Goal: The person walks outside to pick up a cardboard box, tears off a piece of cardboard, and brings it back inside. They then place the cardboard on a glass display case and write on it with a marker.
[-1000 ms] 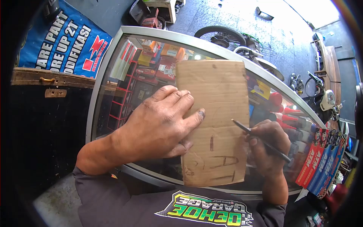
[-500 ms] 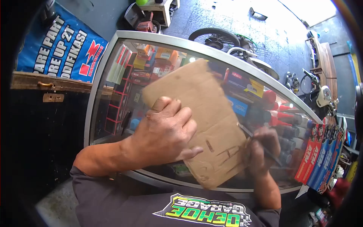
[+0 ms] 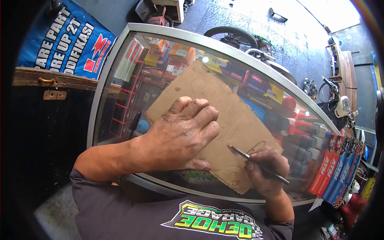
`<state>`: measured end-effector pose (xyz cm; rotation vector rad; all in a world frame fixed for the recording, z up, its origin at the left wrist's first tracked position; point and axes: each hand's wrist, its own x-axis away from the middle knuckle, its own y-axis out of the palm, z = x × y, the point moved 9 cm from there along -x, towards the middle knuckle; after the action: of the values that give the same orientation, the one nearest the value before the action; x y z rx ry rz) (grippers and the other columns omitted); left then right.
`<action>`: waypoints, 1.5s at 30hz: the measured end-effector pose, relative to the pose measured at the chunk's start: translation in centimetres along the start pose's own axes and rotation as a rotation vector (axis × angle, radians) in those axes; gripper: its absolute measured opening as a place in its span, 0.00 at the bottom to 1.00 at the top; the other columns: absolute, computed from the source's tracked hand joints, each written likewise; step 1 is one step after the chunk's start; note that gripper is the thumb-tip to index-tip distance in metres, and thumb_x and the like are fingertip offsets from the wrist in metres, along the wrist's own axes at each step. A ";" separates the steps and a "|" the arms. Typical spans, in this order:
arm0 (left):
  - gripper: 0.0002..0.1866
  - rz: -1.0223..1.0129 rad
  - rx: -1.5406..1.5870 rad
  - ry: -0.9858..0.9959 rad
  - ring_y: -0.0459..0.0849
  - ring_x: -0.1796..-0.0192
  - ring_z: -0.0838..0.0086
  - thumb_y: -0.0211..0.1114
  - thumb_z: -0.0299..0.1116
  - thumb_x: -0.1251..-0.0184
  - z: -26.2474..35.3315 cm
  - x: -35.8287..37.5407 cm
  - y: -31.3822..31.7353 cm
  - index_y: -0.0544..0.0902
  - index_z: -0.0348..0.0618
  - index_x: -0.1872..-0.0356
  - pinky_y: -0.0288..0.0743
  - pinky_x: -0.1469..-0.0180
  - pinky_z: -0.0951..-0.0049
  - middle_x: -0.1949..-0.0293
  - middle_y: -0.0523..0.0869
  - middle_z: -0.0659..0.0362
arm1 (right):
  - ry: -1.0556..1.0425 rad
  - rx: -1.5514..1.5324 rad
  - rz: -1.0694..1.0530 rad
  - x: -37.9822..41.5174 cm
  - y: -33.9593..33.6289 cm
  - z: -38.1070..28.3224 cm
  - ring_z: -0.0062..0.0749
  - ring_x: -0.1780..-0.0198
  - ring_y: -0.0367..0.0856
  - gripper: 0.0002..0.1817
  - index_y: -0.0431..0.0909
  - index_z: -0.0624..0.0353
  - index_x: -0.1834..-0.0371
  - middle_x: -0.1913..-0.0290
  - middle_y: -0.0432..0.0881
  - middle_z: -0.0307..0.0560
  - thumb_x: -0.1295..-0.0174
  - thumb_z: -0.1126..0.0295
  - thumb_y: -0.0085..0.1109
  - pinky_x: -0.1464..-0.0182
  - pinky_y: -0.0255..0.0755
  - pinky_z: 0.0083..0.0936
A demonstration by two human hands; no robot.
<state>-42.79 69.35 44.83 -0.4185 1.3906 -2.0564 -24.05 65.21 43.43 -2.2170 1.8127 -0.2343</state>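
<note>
On the glass top of a shop display case [image 3: 120, 60], a flat piece of brown cardboard [image 3: 236, 116] lies at a slant, one corner pointing away from me and its near corner close to my chest. My left hand [image 3: 178, 134] lies spread and flat on the cardboard, palm down, fingers together, pinning it to the surface rather than closing around it. My right hand [image 3: 266, 170] sits at the cardboard's near right edge with its grip closed around a slim dark pen [image 3: 256, 163], the tip touching the cardboard just beside a faint drawn loop. I judge that I am in the middle of marking the cardboard: the sheet is steadied and the tip is down. The next move calls for firm downward pressure from my left hand so the sheet does not slide on the slick glass, and a light, controlled stroke of the pen. Compared with a second ago, the cardboard has turned from nearly square to me to this diagonal lie, my left hand has shifted further onto its middle, and the bold letters then visible near its bottom edge are no longer readable. Through the glass, boxed parts [image 3: 168, 60] and red-capped bottles [image 3: 298, 120] fill the shelves.
</note>
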 end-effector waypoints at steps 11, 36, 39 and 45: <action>0.39 -0.014 0.040 -0.009 0.69 0.33 0.54 0.79 0.62 0.60 -0.1 -0.1 0.1 0.79 0.41 0.54 0.55 0.29 0.48 0.45 0.76 0.52 | 0.010 -0.047 -0.055 -1.6 -0.3 -1.0 0.29 0.69 0.85 0.08 0.80 0.67 0.64 0.69 0.86 0.50 0.47 0.85 0.67 0.66 0.77 0.23; 0.34 -0.119 0.124 -0.052 0.52 0.17 0.53 0.77 0.55 0.44 -2.9 -0.4 0.5 0.81 0.50 0.38 0.38 0.16 0.43 0.21 0.64 0.53 | 0.074 -0.028 -0.169 -4.7 -0.1 1.2 0.21 0.70 0.84 0.07 0.83 0.67 0.65 0.69 0.87 0.45 0.48 0.83 0.69 0.66 0.77 0.19; 0.34 -0.112 0.132 -0.047 0.51 0.16 0.54 0.77 0.55 0.44 -3.0 -0.4 0.5 0.81 0.51 0.38 0.37 0.16 0.43 0.21 0.64 0.54 | 0.098 -0.069 -0.145 -4.7 -0.3 1.6 0.20 0.70 0.83 0.07 0.83 0.67 0.65 0.69 0.87 0.45 0.47 0.83 0.69 0.67 0.77 0.19; 0.34 -0.131 0.139 -0.047 0.51 0.16 0.54 0.77 0.55 0.44 -3.0 -0.5 0.6 0.81 0.50 0.39 0.38 0.16 0.42 0.21 0.64 0.54 | 0.153 -0.114 -0.138 -4.7 -0.2 1.7 0.19 0.71 0.83 0.07 0.83 0.66 0.66 0.70 0.87 0.45 0.48 0.83 0.69 0.69 0.76 0.18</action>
<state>-43.97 71.70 43.17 -0.5064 1.2117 -2.2184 -24.35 70.01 42.12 -2.4692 1.7904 -0.3446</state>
